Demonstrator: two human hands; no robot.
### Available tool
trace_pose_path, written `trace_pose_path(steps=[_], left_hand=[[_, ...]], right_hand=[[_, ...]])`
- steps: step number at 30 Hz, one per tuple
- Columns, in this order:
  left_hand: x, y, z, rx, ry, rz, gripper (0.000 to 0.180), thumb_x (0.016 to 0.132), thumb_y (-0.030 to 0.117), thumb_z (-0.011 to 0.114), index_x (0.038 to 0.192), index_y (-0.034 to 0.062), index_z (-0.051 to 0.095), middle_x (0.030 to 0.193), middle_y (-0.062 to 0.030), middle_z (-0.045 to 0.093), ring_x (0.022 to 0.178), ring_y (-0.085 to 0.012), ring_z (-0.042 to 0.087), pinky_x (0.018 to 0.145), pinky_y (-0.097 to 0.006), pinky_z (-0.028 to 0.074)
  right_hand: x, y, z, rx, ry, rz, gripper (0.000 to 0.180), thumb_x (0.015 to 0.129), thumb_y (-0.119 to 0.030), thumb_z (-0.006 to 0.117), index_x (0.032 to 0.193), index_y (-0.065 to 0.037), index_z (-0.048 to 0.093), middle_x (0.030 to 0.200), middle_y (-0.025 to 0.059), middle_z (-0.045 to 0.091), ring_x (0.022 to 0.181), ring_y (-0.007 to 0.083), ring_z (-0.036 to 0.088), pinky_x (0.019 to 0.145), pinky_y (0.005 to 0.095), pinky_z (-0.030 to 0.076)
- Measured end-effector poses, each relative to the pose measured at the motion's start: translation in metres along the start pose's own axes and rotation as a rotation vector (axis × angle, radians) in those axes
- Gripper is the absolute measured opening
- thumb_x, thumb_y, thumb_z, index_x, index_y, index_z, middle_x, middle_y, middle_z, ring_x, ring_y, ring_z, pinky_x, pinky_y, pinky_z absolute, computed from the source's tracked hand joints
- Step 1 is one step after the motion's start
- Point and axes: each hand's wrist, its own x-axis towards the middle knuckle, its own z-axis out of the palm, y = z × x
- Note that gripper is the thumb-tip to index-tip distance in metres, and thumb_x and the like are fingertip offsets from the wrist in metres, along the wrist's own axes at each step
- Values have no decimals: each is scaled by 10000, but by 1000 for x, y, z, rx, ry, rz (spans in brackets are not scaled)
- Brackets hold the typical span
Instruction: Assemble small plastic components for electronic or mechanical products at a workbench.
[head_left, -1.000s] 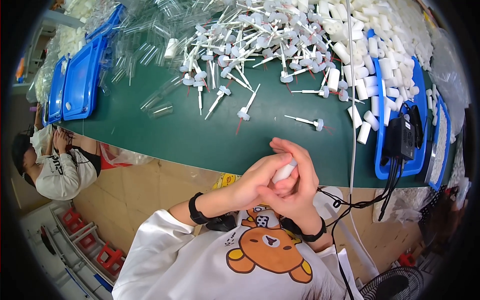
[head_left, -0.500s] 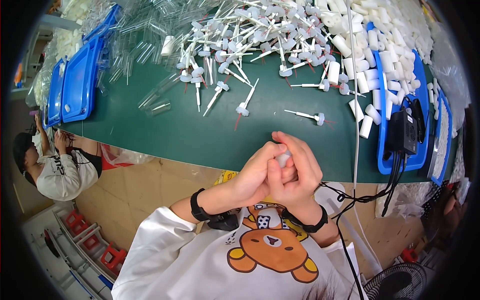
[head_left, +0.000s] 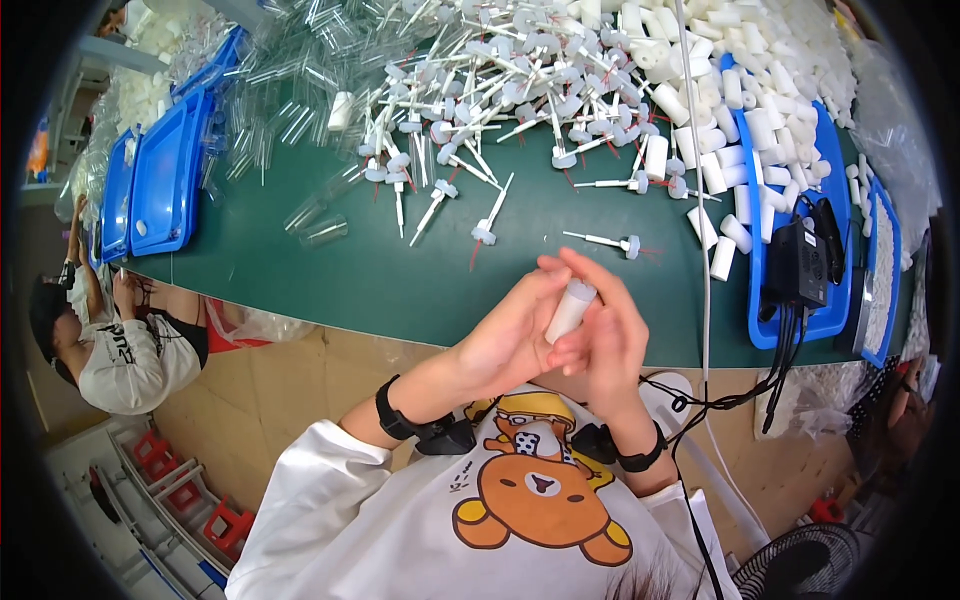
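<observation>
Between my two palms lies a white cylinder [head_left: 569,312] with a grey end facing up and away, tilted slightly to the right. My left hand [head_left: 508,325] holds it against the palm, thumb side near the grey end. Around its right side curves my right hand [head_left: 618,325], with long fingers stretched out and the thumb apart. Some fingertips near the cylinder's lower end overlap, and I cannot tell which hand they belong to. Just beyond my hands lie a white rod with a grey disc and red wires [head_left: 605,243] and a similar rod piece [head_left: 487,228].
A heap of rod pieces [head_left: 520,80] covers the far middle of the green table [head_left: 330,280]. Clear tubes [head_left: 290,110] lie left of it, white cylinders [head_left: 775,130] right. Blue trays [head_left: 165,185] stand at left; a black box with cables [head_left: 797,265] sits right. Another person [head_left: 130,350] is at far left.
My hands have loosened from a tight clasp, and the right fingers have spread. The white cylinder, mostly hidden before, now shows along its length.
</observation>
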Motion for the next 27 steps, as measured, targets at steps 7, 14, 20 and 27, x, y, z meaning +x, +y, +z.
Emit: trace_pose_path(steps=[7,14,20,27], left_hand=[[13,2,-8,8,-294,71,281,937,285,335,881,40,461,652,-31,438,580,-129,416,570,-270,354],[14,11,-2,257,-251,122,136,940,163,426,998,42,404,777,-51,495,689,-127,481,652,-271,407],[14,14,-9,328,-307,92,240,970,199,425,1138,31,396,869,-51,507,742,-132,499,682,-277,415],[14,11,-18,173,-328,30,317,966,290,423,1120,13,401,809,-32,448,700,-109,443,617,-245,365]], right_hand=[[22,-2,-15,852,-319,629,597,939,-402,314,1299,72,374,1179,303,521,1094,320,539,909,363,446],[24,0,-14,1187,-372,724,584,922,-405,340,1251,69,426,1235,302,481,1152,331,500,961,395,397],[21,5,-11,1110,-289,749,680,898,-488,319,1238,94,409,1226,324,465,1167,415,480,965,445,411],[26,8,-21,1033,-453,834,595,851,-409,466,1235,44,447,1262,250,481,1130,260,520,833,290,455]])
